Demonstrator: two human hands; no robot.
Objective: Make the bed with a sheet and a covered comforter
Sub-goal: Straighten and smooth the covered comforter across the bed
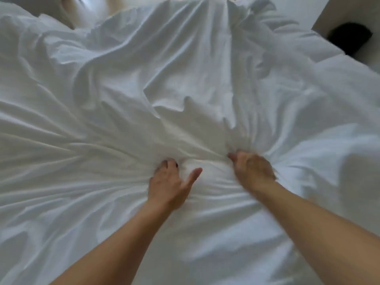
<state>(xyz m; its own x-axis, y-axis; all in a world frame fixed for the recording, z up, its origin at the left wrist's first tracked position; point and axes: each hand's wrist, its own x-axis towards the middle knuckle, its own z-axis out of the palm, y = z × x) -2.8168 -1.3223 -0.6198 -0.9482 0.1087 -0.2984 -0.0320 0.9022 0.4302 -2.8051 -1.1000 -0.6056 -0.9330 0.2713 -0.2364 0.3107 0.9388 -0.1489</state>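
Note:
A white comforter cover point(185, 79) lies crumpled over the whole bed, with folds running in toward my hands. My left hand point(170, 182) is dug into the cloth at the centre; its fingers curl into a bunch of fabric and the thumb sticks out to the right. My right hand point(250, 169), blurred by motion, grips another bunch of the same cloth a little to the right. Between the two hands a small puffed mound of fabric point(205, 173) stands up. What lies under the cover is hidden.
At the far left a white pillow point(51, 9) lies at the bed's edge. A dark object point(349, 38) sits on a pale surface point(333, 11) at the upper right, beyond the bed's corner. White bedding fills the rest of the view.

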